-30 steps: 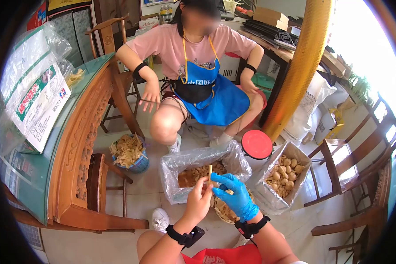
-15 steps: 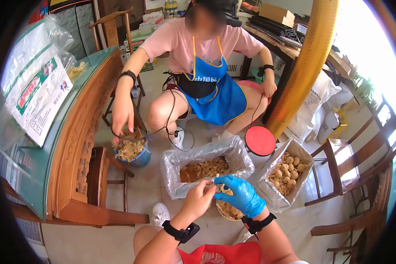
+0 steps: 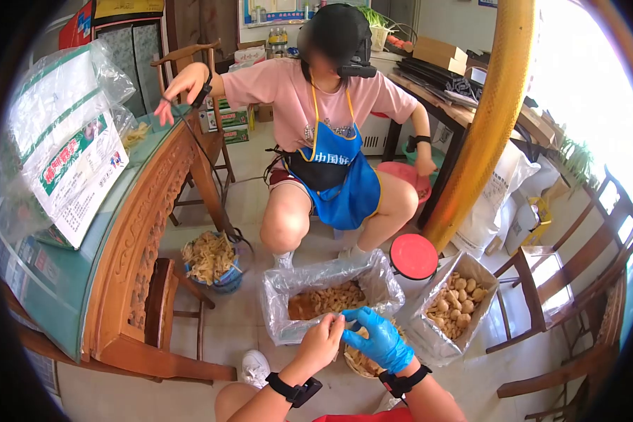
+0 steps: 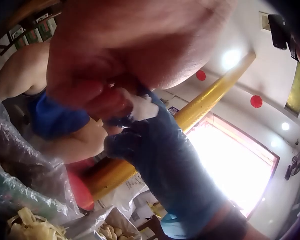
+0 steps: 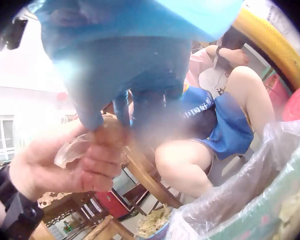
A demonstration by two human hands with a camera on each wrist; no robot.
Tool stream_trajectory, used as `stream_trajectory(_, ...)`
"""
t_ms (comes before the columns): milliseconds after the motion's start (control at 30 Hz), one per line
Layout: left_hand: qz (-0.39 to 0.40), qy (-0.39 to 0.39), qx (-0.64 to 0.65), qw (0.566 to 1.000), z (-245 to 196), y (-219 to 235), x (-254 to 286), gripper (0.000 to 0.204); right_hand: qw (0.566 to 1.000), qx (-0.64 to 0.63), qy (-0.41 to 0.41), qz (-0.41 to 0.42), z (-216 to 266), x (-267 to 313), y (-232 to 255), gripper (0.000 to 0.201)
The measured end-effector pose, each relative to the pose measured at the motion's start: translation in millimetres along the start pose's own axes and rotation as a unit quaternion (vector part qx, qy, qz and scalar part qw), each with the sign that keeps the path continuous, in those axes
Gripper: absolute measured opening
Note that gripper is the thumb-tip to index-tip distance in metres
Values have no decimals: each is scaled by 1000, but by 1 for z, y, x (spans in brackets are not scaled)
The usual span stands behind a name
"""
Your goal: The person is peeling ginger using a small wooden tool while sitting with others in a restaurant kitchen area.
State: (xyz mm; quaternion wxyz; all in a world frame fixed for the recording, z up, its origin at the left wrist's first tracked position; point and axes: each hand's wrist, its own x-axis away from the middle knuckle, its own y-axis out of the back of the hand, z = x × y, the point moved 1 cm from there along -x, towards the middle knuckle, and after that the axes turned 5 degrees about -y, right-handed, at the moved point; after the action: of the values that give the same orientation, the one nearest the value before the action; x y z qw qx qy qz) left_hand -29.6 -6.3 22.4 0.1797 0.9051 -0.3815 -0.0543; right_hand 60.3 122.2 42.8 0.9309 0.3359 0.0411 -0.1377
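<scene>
Fingers of my bare left hand (image 3: 321, 344) and blue-gloved right hand (image 3: 381, 344) meet over a plastic-lined box (image 3: 276, 309). Between them is a small pale, wet-looking vegetable piece (image 4: 144, 108), pinched by both hands and mostly covered by fingers. In the right wrist view a thin translucent strip (image 5: 72, 150) of it hangs by the left hand's fingers. Beneath the gloved hand stands a bowl of pale strips (image 3: 362, 362), partly hidden. Cut brownish pieces (image 3: 337, 299) lie in the lined box.
Right of the box, another lined box holds round brownish vegetables (image 3: 461, 299); a red lid (image 3: 413, 256) is behind it. A blue bucket (image 3: 228, 283) heaped with strips stands left. Opposite sits a person in a blue apron (image 3: 344, 190), holding a cable near the glass-topped table (image 3: 84, 274).
The yellowish stick that poked up from my fingers no longer shows in the head view. The person opposite reached down to the bucket, then raised that hand toward the table with the cable.
</scene>
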Motion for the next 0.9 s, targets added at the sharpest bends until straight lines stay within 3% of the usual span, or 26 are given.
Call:
stream_trajectory(100, 12, 15, 21, 1000, 1, -2, -3, 35, 995, -75, 0, -68, -5, 1, -11, 34)
stream_trajectory(167, -41, -98, 97, 990, 8, -7, -9, 35, 950, -279, -91, -103, -10, 1, -19, 35)
stream_trajectory(200, -40, -99, 96, 990, 9, -7, -9, 35, 950, -279, -91, -104, -13, -2, -19, 35)
stream_trajectory(300, 24, -41, 109, 993, -2, -4, -3, 28, 867, -449, -180, -122, -28, -8, -20, 40)
stream_trajectory(367, 74, -55, 101, 991, -11, -4, 1, 28, 872, -427, -197, -134, -35, -9, -18, 40)
stream_trajectory(467, 69, -59, 145, 985, -1, -10, -2, 33, 870, -409, -233, -143, -31, -10, -10, 31)
stream_trajectory(533, 76, -52, 108, 990, 2, -8, -4, 34, 863, -433, -255, -53, -38, -8, -7, 22)
stream_trajectory(567, 81, -43, 72, 993, 5, -8, -4, 36, 862, -434, -256, -54, -36, -8, -6, 22)
stream_trajectory(600, 83, -42, 72, 993, 8, -10, -4, 36, 860, -436, -257, -65, -33, -8, -5, 19)
stream_trajectory(667, 76, -114, 81, 987, 12, -12, -2, 39, 859, -438, -255, -74, -34, -8, -9, 16)
stream_trajectory(767, 68, -114, 45, 990, 0, -6, 3, 38, 907, -342, -212, -121, -43, -7, -23, 16)
stream_trajectory(867, 37, -82, 23, 996, 1, -2, -1, 34, 910, -341, -182, -149, -29, -9, -21, 17)
stream_trajectory(900, 40, -80, 23, 996, 0, -2, -1, 34, 893, -361, -230, -141, -30, -9, -21, 23)
